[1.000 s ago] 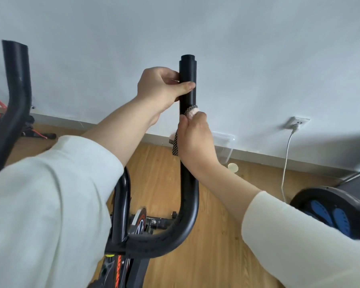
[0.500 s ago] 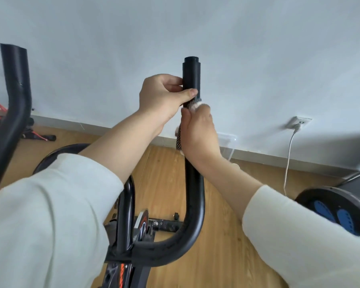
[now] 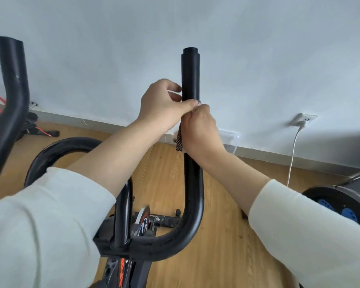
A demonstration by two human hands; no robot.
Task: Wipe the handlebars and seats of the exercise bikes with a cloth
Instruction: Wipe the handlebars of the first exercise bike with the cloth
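- Both hands are up on the right prong (image 3: pixel 190 75) of the handlebar, stacked one over the other and touching.
- On top, my feed shows the left hand (image 3: pixel 164 104) grasping the prong. Its fingers curl round the far side, and its thumb lies across the front, tip against the top of the other hand.
- Just below, the right hand (image 3: pixel 200 132) is wrapped round the same prong with the cloth (image 3: pixel 178 140) held between palm and tube.
- I see only parts of the cloth, which is black-and-white checked. A strip hangs out on the left of the right hand and a scrap shows by the left thumb tip; the rest is hidden.
- Above the hands the right prong stands upright and bare to its capped end. Below them it curves down and left to the clamp (image 3: pixel 114 244).
- At the far left edge the left prong (image 3: pixel 13 84) rises, well apart from both hands.
- A black loop (image 3: pixel 71 144) arcs behind the left forearm.
- Pale sleeves (image 3: pixel 40 225) cover both arms to mid-forearm.
- Beneath the bars I can make out a flywheel (image 3: pixel 142 220) with orange markings.
- Around it lies a wood floor (image 3: pixel 227 235) under a white wall (image 3: pixel 258 48).
- On the right, a socket (image 3: pixel 303 119) holds a white plug with its cord (image 3: pixel 292 154) hanging down.
- A clear tub (image 3: pixel 231 138) sits against the skirting behind the right hand.
- A black machine (image 3: pixel 341 204) with blue pads shows at the right edge.
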